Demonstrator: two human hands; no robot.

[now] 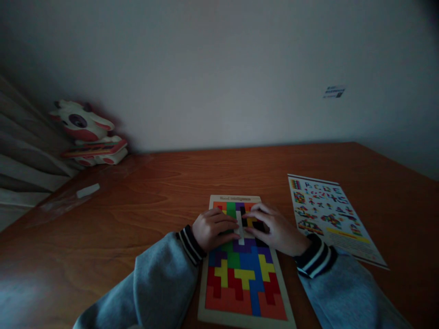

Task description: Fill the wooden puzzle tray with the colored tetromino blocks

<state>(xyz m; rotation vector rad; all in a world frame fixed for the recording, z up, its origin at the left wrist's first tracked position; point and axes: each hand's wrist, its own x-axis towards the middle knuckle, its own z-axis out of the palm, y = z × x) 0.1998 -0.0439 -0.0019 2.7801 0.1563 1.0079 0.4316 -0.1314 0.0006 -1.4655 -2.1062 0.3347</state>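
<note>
A wooden puzzle board [246, 318] with coloured block pieces lies on the table, its printed title at the far end. Over its upper left part rests my left hand [216, 228], fingers close together and pointing right, fingertips at a narrow pale strip [240, 228] between the hands. My right hand [274, 228] reaches in from the right with thumb and fingers apart, the tips beside dark gaps and the strip. Red, yellow, blue, green and purple pieces fill the near part of the board. What lies under my left palm is hidden.
A printed pattern sheet [334, 214] lies on the wooden table [164, 183] at the right. A cow-shaped toy keyboard [96, 137] stands at the back left beside a curtain [24, 155]. Nearer is a small white piece [88, 190]. Behind the table is a wall.
</note>
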